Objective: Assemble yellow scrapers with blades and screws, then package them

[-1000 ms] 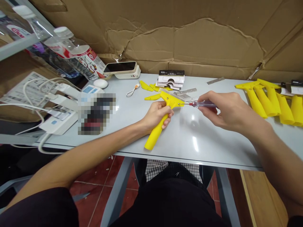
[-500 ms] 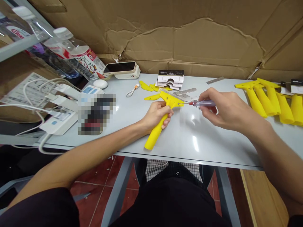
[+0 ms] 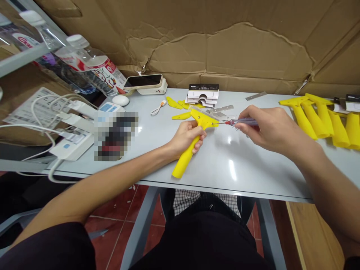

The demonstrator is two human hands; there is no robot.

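My left hand (image 3: 189, 138) is wrapped round the neck of a yellow scraper (image 3: 182, 164), whose handle slants toward the table's front edge. A metal blade lies along the scraper's wide head. In my right hand (image 3: 263, 125) is a screwdriver (image 3: 244, 121) with a clear purplish handle, pinched between thumb and fingers. Its thin shaft points left, and the tip meets the right side of the scraper's head at a screw. Behind the head lie loose metal blades (image 3: 222, 109) and flat yellow plastic pieces (image 3: 173, 102).
Several yellow scrapers (image 3: 319, 116) lie at the right. Small white-and-black boxes (image 3: 203, 93) are stacked at the back, with another blade (image 3: 255, 96) to their right. At the left are a phone (image 3: 144, 81), a white mouse (image 3: 120, 100), a power strip (image 3: 73, 144) with cables, and bottles (image 3: 102, 69).
My right hand has shifted and turned slightly on the screwdriver handle, its fingers rolled a little. The left hand and the scraper stay practically in place.
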